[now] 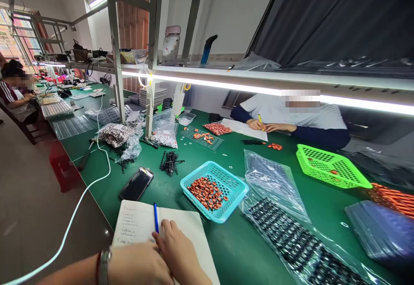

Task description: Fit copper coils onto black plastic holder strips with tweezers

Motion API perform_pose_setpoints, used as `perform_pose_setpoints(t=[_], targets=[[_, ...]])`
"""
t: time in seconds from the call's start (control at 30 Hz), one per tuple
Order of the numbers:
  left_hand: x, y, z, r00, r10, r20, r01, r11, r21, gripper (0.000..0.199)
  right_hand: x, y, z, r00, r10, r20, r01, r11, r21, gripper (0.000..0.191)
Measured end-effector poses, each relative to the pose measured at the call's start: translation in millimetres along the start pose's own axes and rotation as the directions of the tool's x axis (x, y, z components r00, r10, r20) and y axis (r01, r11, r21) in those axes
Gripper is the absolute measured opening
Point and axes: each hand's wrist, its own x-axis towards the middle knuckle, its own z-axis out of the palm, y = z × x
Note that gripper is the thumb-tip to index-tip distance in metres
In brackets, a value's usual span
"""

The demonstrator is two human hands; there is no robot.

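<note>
An open notebook (194,229) with handwriting on its left page lies at the table's near edge. A blue pen (155,217) points away from me along the notebook's middle. My right hand (176,246) rests on the notebook with bent fingers, its fingertips at the pen's lower end. My left hand (139,263), with a watch (104,267) on its wrist, reaches across the lower page and overlaps my right hand; its fingers are mostly hidden. Beyond the notebook are a black phone (136,184) and a light blue basket (237,189) of orange rings (207,193).
Black parts in plastic bags (291,237) lie at the right, near a green basket (352,175). A person (291,121) writes across the green table (226,244). A white cable (82,196) hangs at the left. Metal posts (149,104) stand behind the phone.
</note>
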Motion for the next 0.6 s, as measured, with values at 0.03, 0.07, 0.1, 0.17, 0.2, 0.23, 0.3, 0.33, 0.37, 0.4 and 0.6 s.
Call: perform_pose_setpoints(t=[0.03, 0.07, 0.1, 0.17, 0.2, 0.23, 0.3, 0.33, 0.37, 0.4, 0.6], targets=[[11, 4, -21.0, 0.997, -0.07, -0.023, 0.072, 0.992, 0.105, 0.011, 1, -2, 2, 1.0, 0.021, -0.015, -0.021, 1.0, 0.019, 0.009], [26, 6, -42.4, 0.979, -0.176, -0.1, 0.195, 0.954, 0.227, 0.013, 2, -4, 4, 0.998, 0.043, -0.034, -0.041, 0.998, 0.041, 0.007], [45, 6, -63.3, 0.954, -0.224, -0.199, 0.274, 0.92, 0.28, 0.017, 3, -5, 6, 0.996, 0.066, -0.057, -0.063, 0.996, 0.065, 0.008], [92, -3, -99.7, 0.888, -0.279, -0.367, 0.403, 0.855, 0.325, 0.027, 5, -6, 14, 0.987, 0.12, -0.108, -0.108, 0.988, 0.11, 0.016], [117, -10, -113.9, 0.843, -0.311, -0.438, 0.475, 0.813, 0.336, 0.029, 6, -5, 19, 0.98, 0.148, -0.133, -0.131, 0.983, 0.13, 0.021], [142, -19, -125.0, 0.796, -0.349, -0.495, 0.546, 0.766, 0.339, 0.032, 7, -4, 24, 0.972, 0.173, -0.158, -0.149, 0.977, 0.149, 0.026], [184, -35, -137.8, 0.711, -0.424, -0.561, 0.661, 0.674, 0.329, 0.037, 9, -2, 33, 0.956, 0.208, -0.206, -0.17, 0.968, 0.185, 0.037], [201, -43, -140.2, 0.671, -0.458, -0.583, 0.708, 0.63, 0.319, 0.038, 9, 0, 37, 0.949, 0.218, -0.228, -0.173, 0.964, 0.201, 0.043], [216, -49, -140.5, 0.638, -0.488, -0.596, 0.743, 0.593, 0.31, 0.038, 9, 1, 40, 0.943, 0.224, -0.247, -0.171, 0.961, 0.216, 0.048], [228, -55, -139.7, 0.61, -0.514, -0.603, 0.771, 0.56, 0.302, 0.038, 8, 1, 41, 0.937, 0.227, -0.265, -0.167, 0.959, 0.23, 0.051], [267, -82, -138.9, 0.573, -0.583, -0.576, 0.812, 0.5, 0.302, 0.037, 7, 2, 34, 0.936, 0.208, -0.286, -0.123, 0.95, 0.287, 0.044]])
